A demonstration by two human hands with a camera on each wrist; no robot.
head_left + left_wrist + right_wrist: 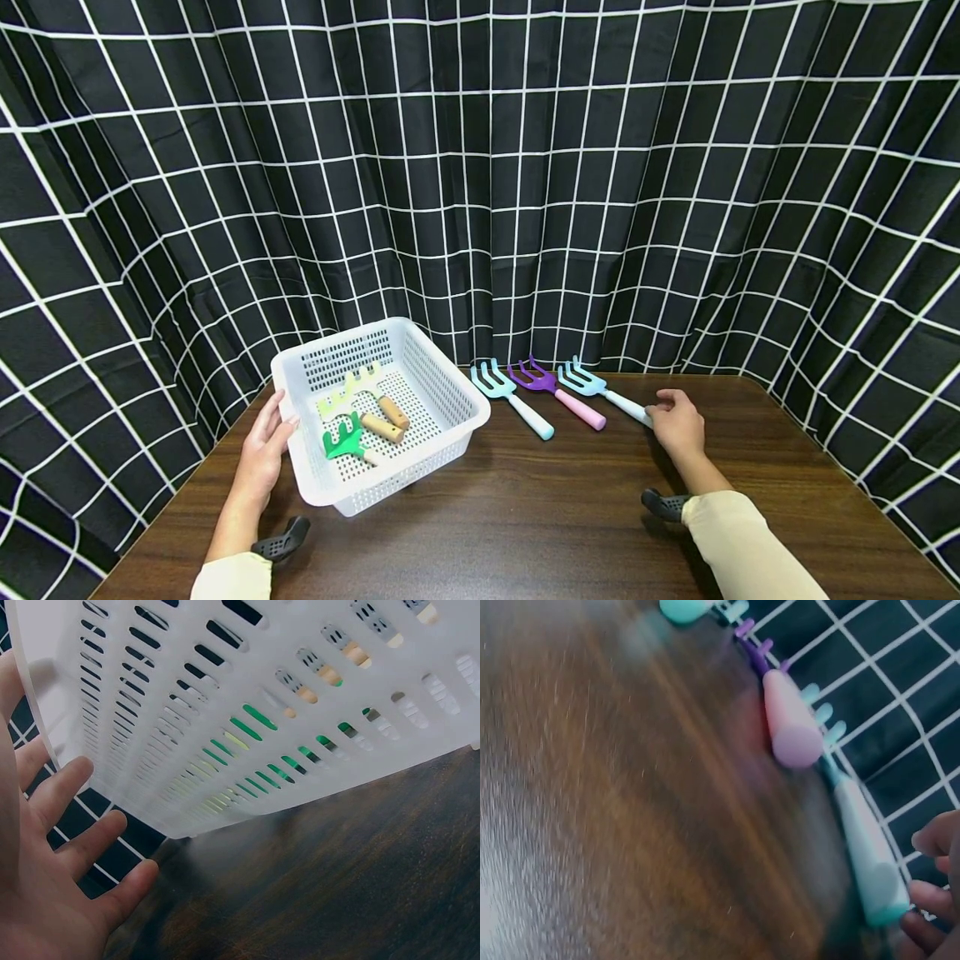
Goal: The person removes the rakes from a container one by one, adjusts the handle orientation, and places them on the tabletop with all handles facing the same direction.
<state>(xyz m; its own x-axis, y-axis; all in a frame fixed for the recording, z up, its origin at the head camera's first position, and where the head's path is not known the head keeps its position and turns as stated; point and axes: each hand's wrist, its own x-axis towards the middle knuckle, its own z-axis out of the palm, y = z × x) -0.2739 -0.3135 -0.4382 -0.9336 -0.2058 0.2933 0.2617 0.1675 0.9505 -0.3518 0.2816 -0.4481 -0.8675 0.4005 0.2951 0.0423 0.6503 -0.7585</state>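
A white perforated plastic basket (450,392) stands on the table at the left. My left hand (262,450) holds its left rim; in the left wrist view several fingers (124,892) spread below the rim, outside the wall. Inside lie small hand rakes: a green one (347,440), pale yellow ones (363,381), with wooden handles (382,428). To the basket's right lie a teal rake (528,414), a purple rake with pink handle (577,407) and a light blue rake (626,406). My right hand (678,425) is at the blue rake's handle end, fingers loosely bent beside it.
The brown wooden table (525,517) fills the lower part of the head view. A black curtain with a white grid (570,208) hangs behind and around it. Black straps with small devices (663,504) sit on both wrists.
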